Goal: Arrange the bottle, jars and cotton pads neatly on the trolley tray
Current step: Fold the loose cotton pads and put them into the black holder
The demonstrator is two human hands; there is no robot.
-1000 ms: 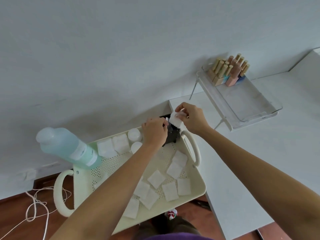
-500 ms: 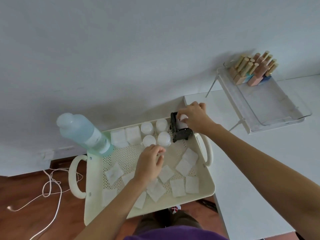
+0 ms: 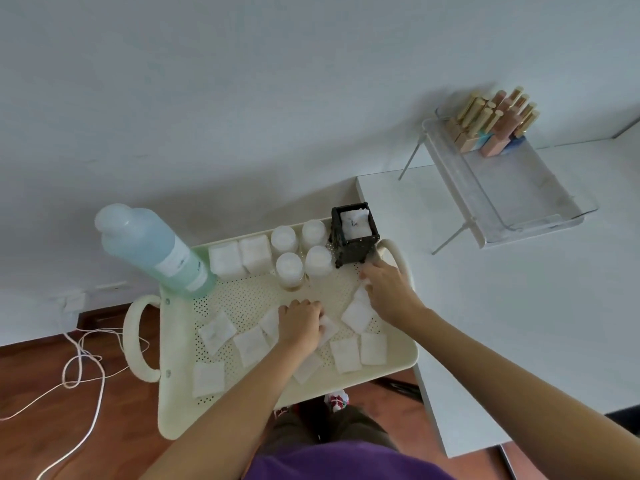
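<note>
While both hands work low over the cream trolley tray [image 3: 398,362], the back row along its far edge crowds the reach: a tall blue-green bottle [image 3: 152,249] stands at the far left corner, two stacks of cotton pads [image 3: 240,258] sit just beside it, then four white jars [image 3: 301,252] in a tight square, and a black pad holder [image 3: 353,237] with pads inside at the far right corner, next to the tray's right handle [image 3: 393,252].

Loose pads [image 3: 216,332] lie scattered over the perforated floor of the tray, some overlapping. The left hand [image 3: 299,323] rests knuckles-up on pads near the middle, fingers curled down onto one; whether it actually pinches the pad cannot be told. The right hand [image 3: 388,289] lies just in front of the holder, fingers pressed on a pad [image 3: 358,315] at the right side, its grip likewise unclear.

To the right, a white surface [image 3: 485,323] carries a clear rack [image 3: 509,188] with small gold-capped bottles [image 3: 491,123]. A white cord [image 3: 83,372] trails over the wooden floor at the left.

Half a second ago the right hand was up at the holder; it has since come down to the loose pads, while the left hand remains in the middle of the tray.
</note>
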